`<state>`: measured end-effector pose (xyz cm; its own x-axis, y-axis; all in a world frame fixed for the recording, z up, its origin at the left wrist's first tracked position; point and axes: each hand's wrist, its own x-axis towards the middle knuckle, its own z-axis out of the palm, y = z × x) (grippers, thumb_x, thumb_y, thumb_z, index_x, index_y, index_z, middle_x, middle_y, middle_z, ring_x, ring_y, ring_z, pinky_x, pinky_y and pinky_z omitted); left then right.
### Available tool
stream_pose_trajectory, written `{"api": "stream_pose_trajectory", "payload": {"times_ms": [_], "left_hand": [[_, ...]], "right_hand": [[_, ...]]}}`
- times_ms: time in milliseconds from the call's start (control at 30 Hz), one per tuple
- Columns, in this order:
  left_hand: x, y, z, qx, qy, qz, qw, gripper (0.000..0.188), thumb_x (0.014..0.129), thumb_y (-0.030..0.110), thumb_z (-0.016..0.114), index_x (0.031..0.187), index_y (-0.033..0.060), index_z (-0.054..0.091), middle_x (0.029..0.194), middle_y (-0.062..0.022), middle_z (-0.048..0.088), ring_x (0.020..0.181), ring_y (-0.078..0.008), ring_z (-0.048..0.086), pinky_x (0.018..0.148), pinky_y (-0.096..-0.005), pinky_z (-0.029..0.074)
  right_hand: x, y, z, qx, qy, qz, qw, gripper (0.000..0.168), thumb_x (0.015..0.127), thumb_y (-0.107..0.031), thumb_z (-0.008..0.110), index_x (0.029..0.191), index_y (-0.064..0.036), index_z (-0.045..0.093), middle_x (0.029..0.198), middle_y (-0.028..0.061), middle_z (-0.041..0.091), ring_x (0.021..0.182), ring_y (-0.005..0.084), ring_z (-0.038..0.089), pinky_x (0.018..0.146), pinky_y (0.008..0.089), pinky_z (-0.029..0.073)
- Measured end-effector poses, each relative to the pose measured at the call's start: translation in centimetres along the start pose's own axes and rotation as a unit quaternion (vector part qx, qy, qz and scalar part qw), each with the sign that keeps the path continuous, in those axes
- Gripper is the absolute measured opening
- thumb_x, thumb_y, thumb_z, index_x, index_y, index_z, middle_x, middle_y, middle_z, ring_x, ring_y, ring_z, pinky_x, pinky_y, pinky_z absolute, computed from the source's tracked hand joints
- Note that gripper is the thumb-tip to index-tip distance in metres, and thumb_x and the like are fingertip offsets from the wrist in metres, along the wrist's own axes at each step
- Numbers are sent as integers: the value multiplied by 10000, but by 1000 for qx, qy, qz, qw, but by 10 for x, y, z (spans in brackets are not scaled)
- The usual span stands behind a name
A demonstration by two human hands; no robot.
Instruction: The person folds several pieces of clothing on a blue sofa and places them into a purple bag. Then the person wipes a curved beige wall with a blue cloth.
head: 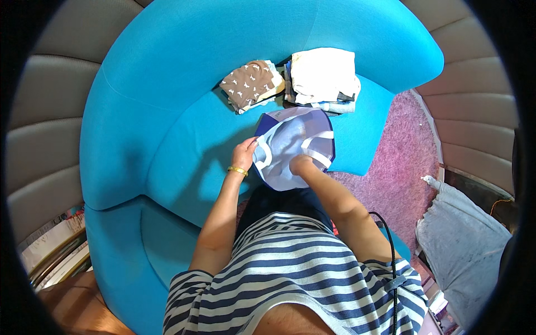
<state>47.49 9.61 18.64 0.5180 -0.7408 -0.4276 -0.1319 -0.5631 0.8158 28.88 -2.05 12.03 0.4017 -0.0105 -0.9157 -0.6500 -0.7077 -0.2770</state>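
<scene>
A fabric tote bag (280,171), dark blue outside and pale inside, stands with its mouth gaping towards me. White strap handles (317,158) hang at its two sides. My left hand (243,154), with a yellow bangle at the wrist, grips the bag's left rim beside one handle. Down inside the mouth reaches my right hand (300,164); its fingers are hidden, so whether they hold anything cannot be seen. Just beyond the bag lie a stack of folded clothes (322,75) with a white garment on top and a smaller stack topped by a brown patterned garment (247,81).
The curved blue sofa (176,125) carries both stacks against its backrest. Pink carpet (402,138) covers the floor to the right. A grey cloth (460,234) drapes over something at the right. A black cable (394,268) runs down by my right arm.
</scene>
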Motion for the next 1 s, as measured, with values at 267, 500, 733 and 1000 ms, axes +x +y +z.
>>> {"api": "stream_pose_trajectory", "payload": {"times_ms": [267,500,733,1000], "left_hand": [[12,12,-4,-7,-128,59,990,257,921,156,591,1135,49,685,1070,-140,708,968,-239,675,842,-324,503],[35,18,-8,5,-146,50,988,252,927,150,598,1130,30,688,1029,-103,722,916,-170,657,831,-300,503],[43,13,-12,-14,-133,37,990,247,925,146,601,1123,26,689,1026,-100,724,919,-163,659,828,-292,504],[53,19,-18,-39,-109,23,993,253,917,149,581,1109,25,689,1041,-138,716,934,-212,674,842,-325,503]], "right_hand": [[10,-12,11,-23,44,-90,995,365,875,-235,501,1120,-41,689,1185,211,647,1128,363,611,971,430,477],[30,-5,-15,-30,130,24,991,390,891,-255,509,1182,-32,643,1268,179,608,1189,343,569,983,449,472],[40,-5,-19,-86,99,24,991,461,917,-332,521,1288,-63,575,1440,145,460,1358,301,389,1058,507,350],[60,-5,-23,-146,146,12,978,509,927,-342,499,1355,-68,525,1498,115,397,1428,305,275,1114,577,211]]}}
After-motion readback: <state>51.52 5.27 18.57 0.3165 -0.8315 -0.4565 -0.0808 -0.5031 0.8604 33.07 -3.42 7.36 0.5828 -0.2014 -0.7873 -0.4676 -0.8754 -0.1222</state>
